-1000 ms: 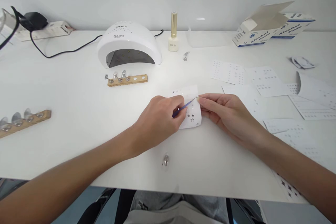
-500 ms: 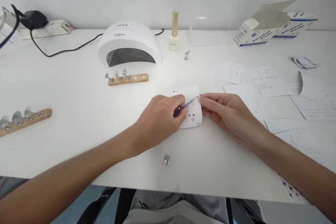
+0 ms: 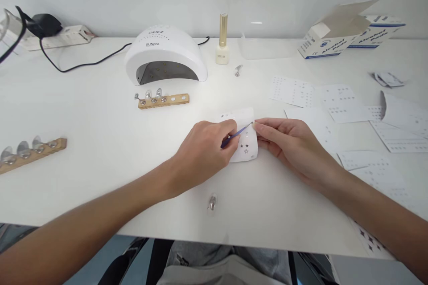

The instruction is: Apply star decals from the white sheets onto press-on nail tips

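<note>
My left hand [image 3: 210, 149] is closed around slim purple tweezers [image 3: 232, 137], their tip at the upper right edge of a white nail sticker sheet [image 3: 245, 158] printed with dark stars. That same edge is pinched between the thumb and fingers of my right hand [image 3: 284, 142], and the sheet bends slightly. The tip almost meets my right thumb; whether it grips a sticker is too small to tell. Nearer the table's front edge lies a clear nail tip [image 3: 212, 203] on a small metallic stand.
Behind my hands stand a white nail lamp [image 3: 163, 51], a polish bottle [image 3: 222, 49] and a wooden holder [image 3: 163, 101] with nail tips. A second holder [image 3: 36, 155] lies left. Sticker sheets [image 3: 341, 100] and alcohol pad boxes [image 3: 334, 42] occupy the right side.
Both hands, the tweezers and the sheet keep almost the same place. The whole view has shifted very slightly.
</note>
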Demonstrator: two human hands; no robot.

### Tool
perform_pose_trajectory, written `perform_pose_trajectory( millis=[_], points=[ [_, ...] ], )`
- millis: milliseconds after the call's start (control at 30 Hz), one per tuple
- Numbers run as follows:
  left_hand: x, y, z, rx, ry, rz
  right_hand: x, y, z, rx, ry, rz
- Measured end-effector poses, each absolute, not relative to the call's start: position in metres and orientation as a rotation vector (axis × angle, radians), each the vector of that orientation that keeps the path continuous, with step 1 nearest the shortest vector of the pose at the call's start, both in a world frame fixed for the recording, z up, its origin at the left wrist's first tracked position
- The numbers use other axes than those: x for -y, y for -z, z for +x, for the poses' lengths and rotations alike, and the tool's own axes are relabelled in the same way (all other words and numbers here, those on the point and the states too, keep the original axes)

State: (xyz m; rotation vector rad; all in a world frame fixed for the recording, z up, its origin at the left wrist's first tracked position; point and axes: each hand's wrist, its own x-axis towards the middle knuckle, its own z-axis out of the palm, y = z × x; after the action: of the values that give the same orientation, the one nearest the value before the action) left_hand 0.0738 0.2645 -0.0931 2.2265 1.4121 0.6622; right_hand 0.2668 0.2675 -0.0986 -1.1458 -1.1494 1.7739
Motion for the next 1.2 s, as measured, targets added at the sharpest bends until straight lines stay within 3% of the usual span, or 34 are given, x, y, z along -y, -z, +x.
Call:
perform_pose_trajectory(
  millis=[1200],
  points=[
    [-0.27, 0.081, 0.071, -1.43, -0.832, 2.211, -0.27, 0.086, 0.27, 1.134, -1.775, -1.167]
  ],
)
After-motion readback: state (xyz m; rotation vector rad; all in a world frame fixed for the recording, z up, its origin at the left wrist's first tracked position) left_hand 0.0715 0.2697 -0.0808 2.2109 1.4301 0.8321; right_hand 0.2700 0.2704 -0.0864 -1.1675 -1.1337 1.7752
